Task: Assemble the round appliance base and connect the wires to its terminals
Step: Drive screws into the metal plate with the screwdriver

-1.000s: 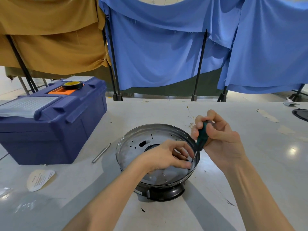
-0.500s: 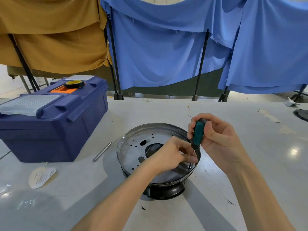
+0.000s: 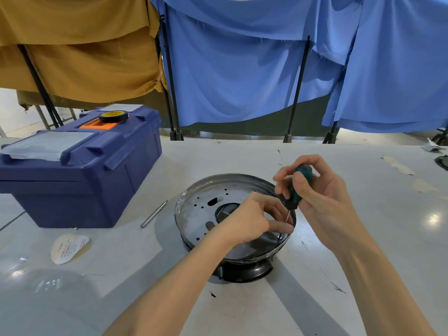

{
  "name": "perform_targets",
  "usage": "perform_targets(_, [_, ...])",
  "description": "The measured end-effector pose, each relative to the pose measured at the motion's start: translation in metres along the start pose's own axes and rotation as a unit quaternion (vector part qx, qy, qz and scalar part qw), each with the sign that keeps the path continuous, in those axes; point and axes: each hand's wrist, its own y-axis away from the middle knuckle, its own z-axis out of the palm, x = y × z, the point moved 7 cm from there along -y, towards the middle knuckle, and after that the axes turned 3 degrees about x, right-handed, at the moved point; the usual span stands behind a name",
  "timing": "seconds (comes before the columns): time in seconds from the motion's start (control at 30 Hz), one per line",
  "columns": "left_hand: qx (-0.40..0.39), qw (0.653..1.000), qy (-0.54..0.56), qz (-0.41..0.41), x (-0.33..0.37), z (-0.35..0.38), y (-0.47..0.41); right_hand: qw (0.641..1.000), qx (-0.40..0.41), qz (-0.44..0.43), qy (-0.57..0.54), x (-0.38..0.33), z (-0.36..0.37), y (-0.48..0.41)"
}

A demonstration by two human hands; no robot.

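The round appliance base (image 3: 201, 209), a shiny metal pan with holes on a black foot, stands in the middle of the white table. My right hand (image 3: 317, 200) grips a screwdriver with a green handle (image 3: 297, 190), its thin shaft angled down to a screw (image 3: 280, 237) near the pan's right inner rim. My left hand (image 3: 252, 220) reaches into the pan, and its thumb and fingers pinch the shaft just above the screw. No wires are visible.
A dark blue toolbox (image 3: 80, 173) sits at the left with a roll of black tape (image 3: 113, 116) on its lid. A loose metal rod (image 3: 154, 214) lies between the toolbox and the pan. A paper label (image 3: 69, 247) lies at the front left.
The screwdriver has tilted more upright and its tip has settled lower in the pan. My left hand's fingers have slid right along the shaft toward the screw.
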Motion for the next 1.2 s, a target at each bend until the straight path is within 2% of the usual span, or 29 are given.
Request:
perform_targets(0.1, [0.005,1.0,-0.01,0.008,0.002,0.002,-0.002,0.993,0.053,-0.047,0.091,0.001,0.0,0.005])
perform_targets(0.13, [0.006,1.0,-0.017,0.009,0.002,0.003,-0.002,0.994,0.046,-0.041,0.09,0.002,0.003,0.005])
perform_targets(0.23, [0.003,1.0,-0.02,0.002,0.001,0.003,-0.001,0.999,-0.02,0.028,-0.022,0.005,0.008,0.005])
perform_targets(0.33, [0.006,1.0,-0.016,0.004,0.0,0.001,0.0,1.0,-0.028,0.005,-0.001,-0.005,0.005,0.003])
perform_targets(0.43, [0.005,1.0,0.004,0.011,0.001,0.0,0.001,0.999,0.017,-0.026,0.01,-0.004,0.006,0.007])
perform_targets(0.53, [0.008,1.0,0.006,0.018,0.002,0.0,-0.001,0.994,0.107,-0.035,-0.008,0.001,-0.001,0.013])
perform_targets(0.6, [0.008,1.0,-0.005,0.014,0.002,0.002,-0.003,0.992,0.12,-0.036,-0.009,0.001,-0.003,0.014])
perform_targets(0.67, [0.006,1.0,-0.015,0.013,0.002,0.003,-0.003,0.998,0.063,-0.017,0.007,0.0,0.0,0.012])
perform_targets(0.77, [0.007,1.0,-0.013,0.004,-0.001,0.002,-0.002,0.996,-0.066,0.018,0.065,-0.005,0.005,0.006])
perform_targets(0.83, [0.009,1.0,-0.015,0.001,-0.002,0.001,-0.001,0.988,-0.087,0.007,0.126,-0.013,0.004,0.001])
perform_targets(1.07, [0.023,0.997,0.067,0.012,0.004,-0.006,0.0,0.977,0.053,-0.104,0.178,-0.02,0.001,0.008])
perform_targets(1.2, [0.014,0.998,0.062,0.008,0.006,-0.002,0.0,0.936,0.203,-0.164,0.236,-0.019,-0.01,0.019])
